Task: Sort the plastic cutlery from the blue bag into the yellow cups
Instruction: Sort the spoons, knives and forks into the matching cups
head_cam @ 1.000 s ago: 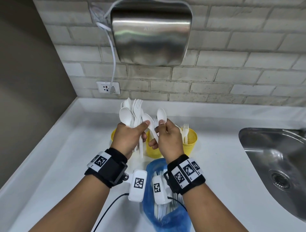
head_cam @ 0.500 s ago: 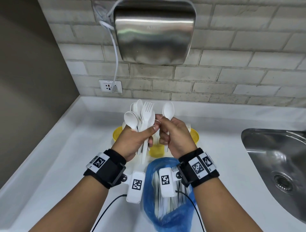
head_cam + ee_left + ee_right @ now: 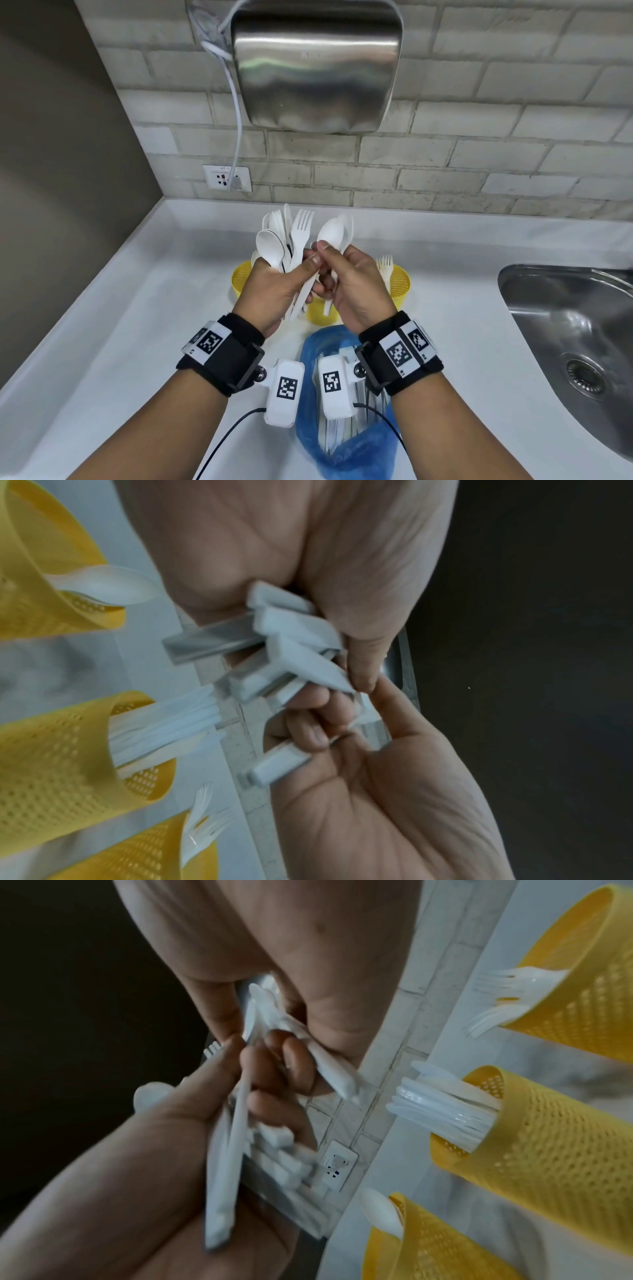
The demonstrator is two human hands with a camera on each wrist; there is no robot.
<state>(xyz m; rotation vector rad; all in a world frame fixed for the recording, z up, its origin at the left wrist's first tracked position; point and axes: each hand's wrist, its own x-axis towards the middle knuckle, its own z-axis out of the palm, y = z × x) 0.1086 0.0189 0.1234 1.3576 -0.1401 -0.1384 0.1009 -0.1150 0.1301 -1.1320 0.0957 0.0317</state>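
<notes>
From the head camera, the left hand is curled round a mixed bundle of cutlery, spoons and forks fanned above the fist, handles poking out below. The right hand, touching it at the fingertips, pinches two spoons. The yellow cups sit just beyond and below both hands; the blue bag lies under the wrists, with more white pieces inside. With so many pieces in one fist, the bundle could likely slip and scatter if the grip loosens while the right hand draws pieces out.

In the left wrist view, handle ends splay at odd angles from the left palm, with the right hand's fingers curled among them. That uneven stack looks liable to snag, so one tug could drag out a neighbouring piece.

In the right wrist view, three cups show beyond the fingertips: one with forks, one with knives, one with a spoon. The cups stand close together, so a careless drop might land the spoons in the knife cup, or a knock might tip a light cup.
</notes>
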